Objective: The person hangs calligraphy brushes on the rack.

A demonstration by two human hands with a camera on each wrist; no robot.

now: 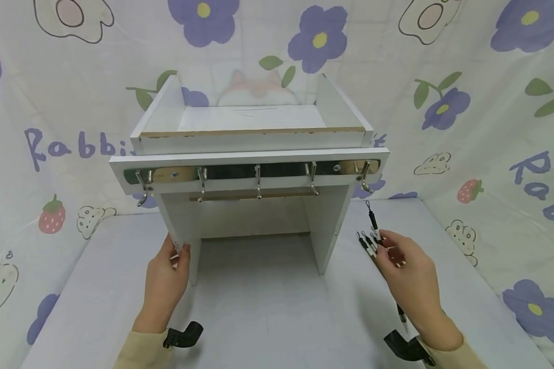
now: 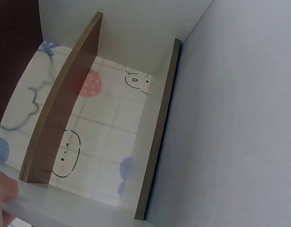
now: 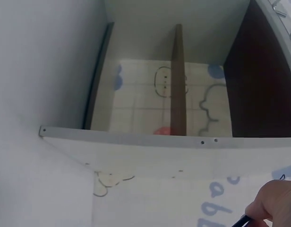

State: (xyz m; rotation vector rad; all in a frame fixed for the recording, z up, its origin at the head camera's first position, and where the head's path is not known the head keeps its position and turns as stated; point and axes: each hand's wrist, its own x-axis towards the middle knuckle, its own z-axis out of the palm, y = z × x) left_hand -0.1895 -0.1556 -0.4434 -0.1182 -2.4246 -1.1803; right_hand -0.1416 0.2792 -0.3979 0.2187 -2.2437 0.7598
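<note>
A white wooden shelf (image 1: 254,141) stands on the table, with a rail of metal hooks (image 1: 258,171) along its front. My left hand (image 1: 166,277) grips the front edge of its left side panel (image 1: 177,220); only fingertips of it show in the left wrist view. To the right of the shelf, my right hand (image 1: 408,269) pinches a black strap (image 1: 373,218) that has a thin loop at its upper end and a white section. Several similar looped black straps (image 1: 364,243) lie beside that hand, partly hidden by it.
The white tabletop (image 1: 258,307) runs under and around the shelf. Behind and beside it hangs a printed cloth (image 1: 443,154) with flowers and rabbit figures. Each wrist wears a black mount (image 1: 183,335). A cross board (image 2: 65,99) spans the shelf's inside.
</note>
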